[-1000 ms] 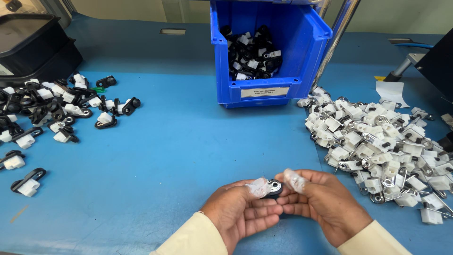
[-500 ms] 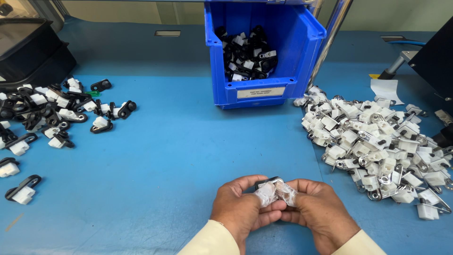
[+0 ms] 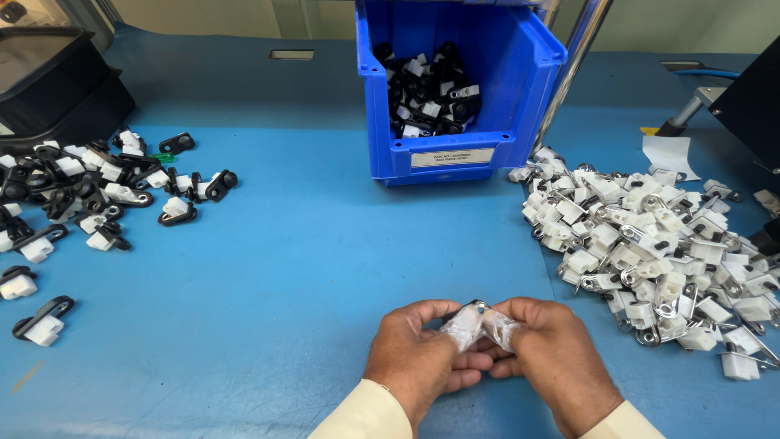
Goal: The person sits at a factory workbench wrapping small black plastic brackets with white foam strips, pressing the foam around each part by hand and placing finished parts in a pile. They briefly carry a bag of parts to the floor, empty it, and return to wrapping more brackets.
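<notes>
Hands meet low over the blue table [image 3: 325, 268]; left hand [image 3: 422, 362] and right hand [image 3: 548, 358] pinch one small metal-and-white-plastic clip [image 3: 479, 319] between covered fingertips; best pressed squarely, thumbs opposed

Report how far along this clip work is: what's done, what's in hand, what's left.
Looks done: black-and-white pieces spread at the left, more in the blue bin. In hand: left hand and right hand pinch one small part, thumbs in clear covers. Left: the big pile of white-and-metal clips at right.
</notes>
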Motion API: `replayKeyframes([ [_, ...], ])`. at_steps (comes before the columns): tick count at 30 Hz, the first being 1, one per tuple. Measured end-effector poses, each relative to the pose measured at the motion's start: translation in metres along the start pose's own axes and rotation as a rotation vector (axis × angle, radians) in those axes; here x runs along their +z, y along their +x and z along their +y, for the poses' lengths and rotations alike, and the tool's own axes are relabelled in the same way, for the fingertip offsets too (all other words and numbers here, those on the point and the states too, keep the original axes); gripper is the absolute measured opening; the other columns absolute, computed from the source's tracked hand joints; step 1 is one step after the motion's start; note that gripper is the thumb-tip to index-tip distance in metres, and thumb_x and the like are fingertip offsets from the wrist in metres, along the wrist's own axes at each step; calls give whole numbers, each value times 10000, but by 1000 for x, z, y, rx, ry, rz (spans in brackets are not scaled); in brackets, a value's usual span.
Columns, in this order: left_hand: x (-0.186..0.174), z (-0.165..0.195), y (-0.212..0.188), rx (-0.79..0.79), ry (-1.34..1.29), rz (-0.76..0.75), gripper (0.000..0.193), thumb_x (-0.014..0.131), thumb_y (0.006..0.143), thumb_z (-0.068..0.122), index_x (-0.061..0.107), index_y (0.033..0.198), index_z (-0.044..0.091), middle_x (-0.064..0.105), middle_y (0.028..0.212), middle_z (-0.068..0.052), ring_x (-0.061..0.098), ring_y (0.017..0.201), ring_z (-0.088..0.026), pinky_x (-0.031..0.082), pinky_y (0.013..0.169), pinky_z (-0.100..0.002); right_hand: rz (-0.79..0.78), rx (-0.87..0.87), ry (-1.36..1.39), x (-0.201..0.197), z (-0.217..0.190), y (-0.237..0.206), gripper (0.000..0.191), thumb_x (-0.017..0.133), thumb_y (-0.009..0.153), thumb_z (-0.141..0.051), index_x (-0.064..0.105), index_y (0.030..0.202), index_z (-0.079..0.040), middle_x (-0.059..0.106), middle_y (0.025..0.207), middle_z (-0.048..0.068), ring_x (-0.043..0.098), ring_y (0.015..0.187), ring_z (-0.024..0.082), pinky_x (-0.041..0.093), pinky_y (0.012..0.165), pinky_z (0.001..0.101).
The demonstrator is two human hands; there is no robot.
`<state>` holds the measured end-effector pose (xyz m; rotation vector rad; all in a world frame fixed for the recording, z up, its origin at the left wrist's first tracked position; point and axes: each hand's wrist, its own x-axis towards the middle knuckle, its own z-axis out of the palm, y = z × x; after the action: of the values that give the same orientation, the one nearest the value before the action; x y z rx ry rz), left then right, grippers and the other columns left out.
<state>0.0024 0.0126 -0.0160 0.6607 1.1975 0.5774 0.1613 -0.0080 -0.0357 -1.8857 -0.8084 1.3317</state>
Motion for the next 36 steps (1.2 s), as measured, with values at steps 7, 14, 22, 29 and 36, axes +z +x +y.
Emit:
replayKeyframes([
  [7, 3, 3, -4, 56, 167, 142, 260, 657, 962, 90, 704, 1215, 48, 797, 898, -143, 781, 704, -163, 649, 608, -256, -5, 37, 132, 5, 2, 1, 243, 558, 1013, -121, 739, 969, 35, 751, 831, 139, 701, 702, 202, 584, 645, 320],
  [14, 1, 5, -3, 66, 279, 135, 298, 668, 950, 80, 678, 1247, 80, 805, 897, -141, 779, 683, -156, 645, 590, -253, -97, 205, 174, -1, 2, 1, 339, 524, 1048, -251, 700, 1017, 38, 736, 872, 159, 727, 754, 230, 611, 667, 347],
  [22, 0, 0, 0, -15, 272, 73, 307, 632, 936, 45, 686, 1238, 43, 798, 917, -144, 785, 693, -177, 654, 587, -261, -107, 108, 48, -11, 12, 7, 220, 679, 953, -166, 731, 1075, 9, 757, 934, 124, 727, 795, 176, 593, 604, 321],
  [29, 6, 2, -10, 112, 438, 135, 323, 618, 873, -9, 723, 1176, 21, 801, 857, -146, 780, 640, -169, 626, 547, -276, 80, 31, 181, 2, 20, 7, 191, 597, 921, -19, 780, 951, 25, 779, 843, 141, 721, 745, 192, 571, 624, 327],
  [36, 15, 10, -15, 54, 437, 134, 323, 628, 887, 8, 693, 1202, 36, 791, 842, -165, 770, 635, -176, 619, 544, -285, 282, -13, 177, 14, 25, 3, 211, 602, 991, -131, 757, 955, 8, 758, 834, 168, 705, 686, 224, 571, 618, 362],
])
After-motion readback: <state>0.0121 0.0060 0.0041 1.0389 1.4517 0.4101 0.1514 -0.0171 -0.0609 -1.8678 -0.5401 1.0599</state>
